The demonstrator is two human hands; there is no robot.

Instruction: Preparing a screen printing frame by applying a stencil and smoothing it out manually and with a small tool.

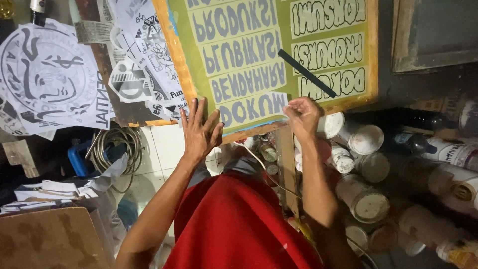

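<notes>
A wooden-framed printing screen [179, 69] with a green mesh and mirrored block lettering lies tilted in front of me. My left hand [200, 130] rests flat, fingers spread, on the screen's near left corner. My right hand [301, 115] pinches the edge of a pale strip of film [259, 107] lying on the mesh near the frame's lower edge. A thin dark strip [306, 73] lies diagonally on the mesh above my right hand. My red shirt fills the lower middle.
Printed black-and-white paper sheets [47, 79] lie at the left. A coil of cable [117, 147] sits on white tiles below them. Several white-lidded jars and bottles [366, 164] crowd the right side. A cardboard box [50, 239] stands at lower left.
</notes>
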